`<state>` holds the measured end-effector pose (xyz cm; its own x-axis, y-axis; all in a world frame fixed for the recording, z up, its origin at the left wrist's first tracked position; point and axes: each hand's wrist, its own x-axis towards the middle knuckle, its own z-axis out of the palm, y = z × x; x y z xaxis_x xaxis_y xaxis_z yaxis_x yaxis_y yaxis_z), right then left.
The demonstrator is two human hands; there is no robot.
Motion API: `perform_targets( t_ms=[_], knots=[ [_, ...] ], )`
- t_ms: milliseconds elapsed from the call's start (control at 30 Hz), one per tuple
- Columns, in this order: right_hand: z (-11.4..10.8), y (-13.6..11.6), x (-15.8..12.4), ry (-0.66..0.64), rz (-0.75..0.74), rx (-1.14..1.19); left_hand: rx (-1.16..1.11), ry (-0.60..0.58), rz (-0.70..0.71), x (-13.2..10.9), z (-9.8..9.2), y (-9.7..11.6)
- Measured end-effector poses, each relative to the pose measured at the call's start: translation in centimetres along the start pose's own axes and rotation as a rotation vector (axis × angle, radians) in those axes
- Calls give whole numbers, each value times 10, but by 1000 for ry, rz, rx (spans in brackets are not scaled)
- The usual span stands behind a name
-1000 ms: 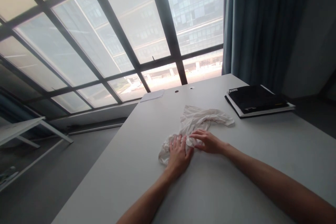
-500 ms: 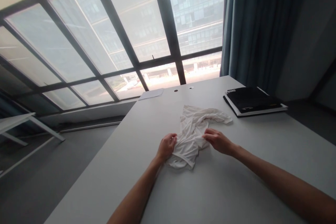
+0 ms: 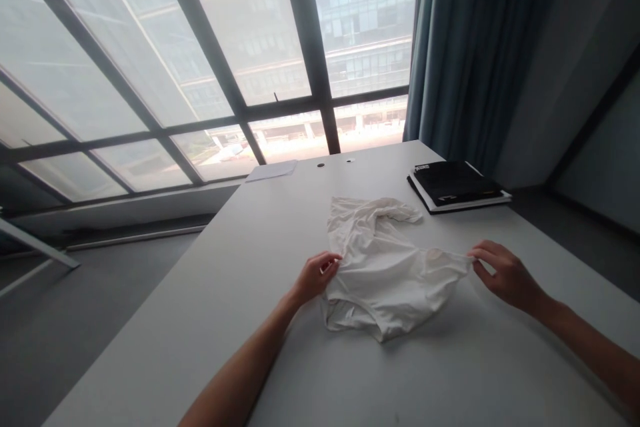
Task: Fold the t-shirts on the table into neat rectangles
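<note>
A thin white T-shirt (image 3: 385,267) lies creased on the white table, its curved neck opening toward me with a small pale tag inside. At its left edge my left hand (image 3: 316,275) pinches the fabric between thumb and fingers. Out to the right, my right hand (image 3: 505,273) grips the tip of a sleeve and holds it stretched sideways, slightly above the tabletop. The shirt's far part is still bunched, with another end curling to the right.
A black folder (image 3: 453,181) over white sheets lies at the table's right edge. Paper (image 3: 271,171) rests at the far left corner, near two small round holes. Beyond the white table (image 3: 200,320) stand tall windows and a blue curtain (image 3: 465,60).
My right hand has moved well to the right, drawing the sleeve out and spreading the bunched shirt wider. My left hand stays at the left edge. The view has shifted a little.
</note>
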<state>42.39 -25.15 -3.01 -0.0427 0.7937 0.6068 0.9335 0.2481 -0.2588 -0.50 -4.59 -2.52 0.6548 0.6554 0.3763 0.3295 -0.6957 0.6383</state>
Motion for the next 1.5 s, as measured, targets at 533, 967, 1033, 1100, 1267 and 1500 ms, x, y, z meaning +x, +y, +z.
perform_targets(
  t_ms=[533, 967, 1033, 1100, 1267, 1500],
  knots=[
    [71, -67, 56, -76, 158, -81, 15, -90, -85, 3, 18, 2],
    [122, -38, 39, -225, 200, -249, -250, -66, -338, 7, -15, -15],
    [122, -37, 39, -217, 213, -262, -288, -51, -374, 3, -23, -10],
    [123, -38, 39, -210, 207, -272, -321, -80, -400, -7, -30, -2],
    [124, -40, 38, -203, 182, -297, -182, -97, -450, -48, -48, -1],
    [123, -39, 36, -193, 190, -281, 334, 168, -554, -72, -63, -23]
  ],
)
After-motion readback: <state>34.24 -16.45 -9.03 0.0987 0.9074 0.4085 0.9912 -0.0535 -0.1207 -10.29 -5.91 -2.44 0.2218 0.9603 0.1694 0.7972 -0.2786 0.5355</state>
